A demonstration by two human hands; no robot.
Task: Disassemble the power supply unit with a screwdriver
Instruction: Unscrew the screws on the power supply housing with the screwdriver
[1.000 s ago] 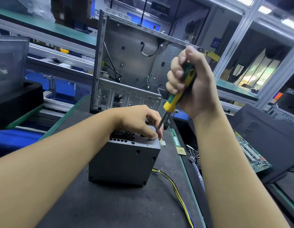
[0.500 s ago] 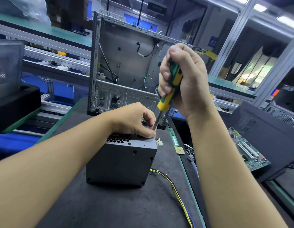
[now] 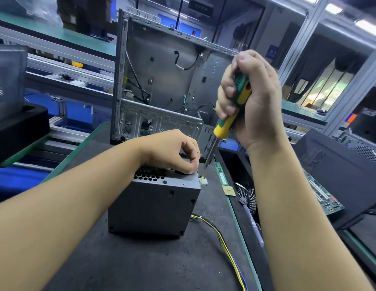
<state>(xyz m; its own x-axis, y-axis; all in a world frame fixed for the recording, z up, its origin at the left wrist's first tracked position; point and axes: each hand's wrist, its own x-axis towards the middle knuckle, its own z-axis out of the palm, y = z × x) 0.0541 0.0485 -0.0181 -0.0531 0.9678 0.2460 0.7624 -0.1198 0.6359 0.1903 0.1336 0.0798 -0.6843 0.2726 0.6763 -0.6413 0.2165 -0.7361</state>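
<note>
A person's two bare forearms reach over a workbench covered by a black mat. A grey metal power supply unit stands around the middle of the bench, its honeycomb-vented face pointing up. Yellow and black cables leave its lower right side and trail toward the near right edge.

The left hand rests on the unit's top at its far right corner. Its fingers are curled, with the fingertips bunched against the thumb; whether they pinch anything cannot be told.

The right hand is raised above, fist wrapped tightly round the green and yellow handle of a screwdriver. The tool's long axis is steep: the handle is up and to the right, and the metal shaft points down and left. Its tip is just beside the left fingertips and the unit's far right top corner.

An empty computer chassis stands upright at the far edge. A memory stick and a processor chip lie along the right edge. A green circuit board lies beyond that edge
</note>
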